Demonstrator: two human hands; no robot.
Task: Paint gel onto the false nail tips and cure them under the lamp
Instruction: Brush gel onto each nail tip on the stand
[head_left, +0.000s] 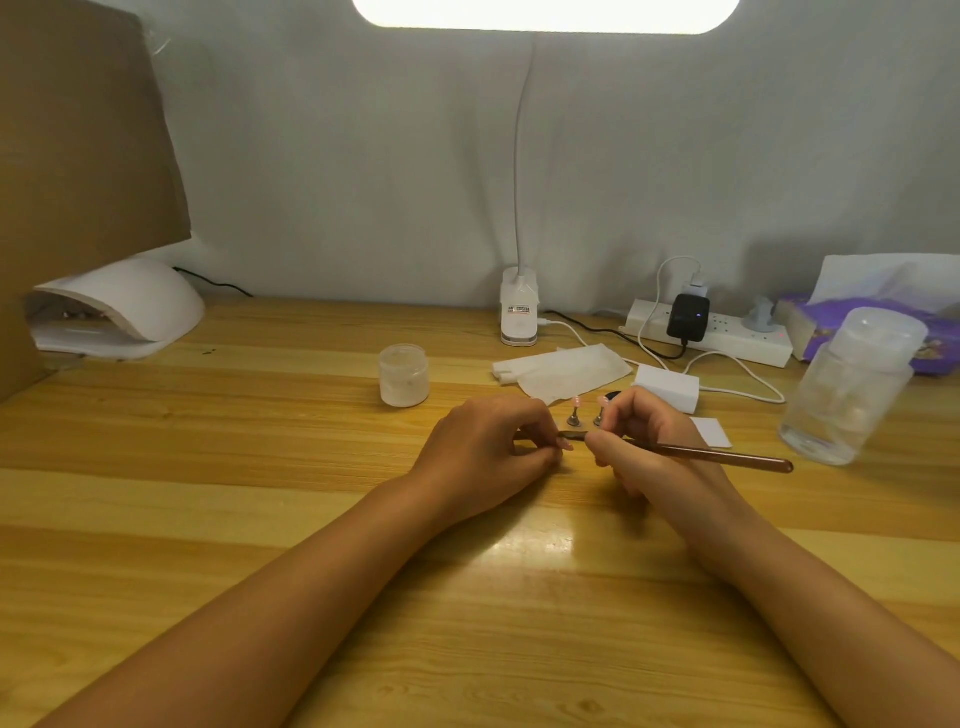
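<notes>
- brush (727, 456): brown handle, nearly level in the right hand (644, 441), bristle end pointing toward the left hand (488, 452).
- nail tip (567, 445): pinkish, pinched in the left hand.
- pink tips (576, 401) on metal stands (573, 418): two, upright, just beyond both hands.
- curing lamp (119, 306): white dome, far left of the left hand.

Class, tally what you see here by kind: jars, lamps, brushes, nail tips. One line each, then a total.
Jars: 2 (white jar, clear jar)
Lamps: 2 (curing lamp, desk lamp)
Brush: 1
Nail tips: 3
Total: 8
</notes>
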